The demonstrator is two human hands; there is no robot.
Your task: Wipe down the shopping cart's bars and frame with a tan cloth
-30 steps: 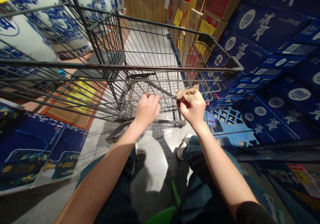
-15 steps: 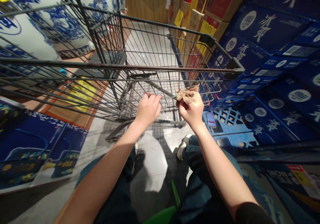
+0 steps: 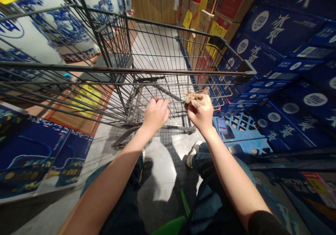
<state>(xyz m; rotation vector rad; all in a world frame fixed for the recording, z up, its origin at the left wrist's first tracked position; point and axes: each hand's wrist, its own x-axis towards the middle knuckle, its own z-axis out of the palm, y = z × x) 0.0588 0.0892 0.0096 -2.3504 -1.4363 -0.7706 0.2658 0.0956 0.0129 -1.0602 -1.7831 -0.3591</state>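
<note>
A grey wire shopping cart [image 3: 162, 71] stands side-on before me, with rusty brown patches along its top rail. My left hand [image 3: 156, 113] is closed at the cart's side wires, fingers curled over them. In my right hand [image 3: 203, 116] is a crumpled brown rag [image 3: 196, 99], bunched against the wires near the cart's right end. The fingers of that hand are wrapped round the cloth, and part of it is hidden by them.
Blue beer cartons [image 3: 275, 56] are stacked on the right. A phone [image 3: 222, 125] lies on a blue plastic crate [image 3: 244, 137] beside my right forearm. Blue-and-white jars [image 3: 68, 28] stand on a wooden platform [image 3: 65, 119] at left. Something green [image 3: 170, 226] shows beneath me.
The rag and my right hand have shifted very slightly. My left hand and the cart look the same.
</note>
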